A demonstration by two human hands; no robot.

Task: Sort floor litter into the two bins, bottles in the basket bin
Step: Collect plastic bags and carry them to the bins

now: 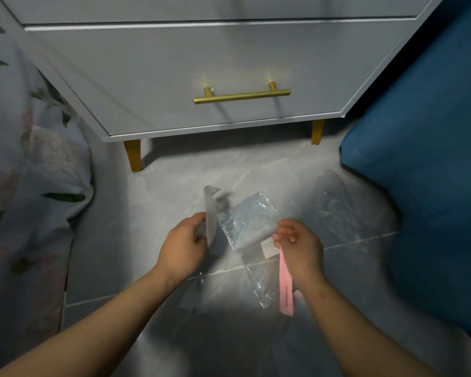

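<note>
Your two hands are apart, with a clear plastic bag (pixel 249 221) spread between them above the floor (pixel 174 180). Your left hand (pixel 184 240) pinches a white paper strip (pixel 211 213), which stands up from your fingers. I cannot tell if this hand also holds the edge of the bag. Your right hand (pixel 299 246) has its fingers curled on a pink strip (pixel 286 287), which hangs down past your wrist, and it seems to grip the near corner of the bag too.

I think you hold several light pieces together so that you make only one trip to the bin. All of them are soft wrapping and paper, not bottles, so in my judgement they belong in the other bin, not in the basket one. Neither bin is in view here, and I see no bottle.

One more wrapper (pixel 337 210) lies on the floor to your right, just beside the blue cloth (pixel 419 159). It is transparent and easy to miss. With both hands full, the thin bag may slip when you reach for it.
</note>
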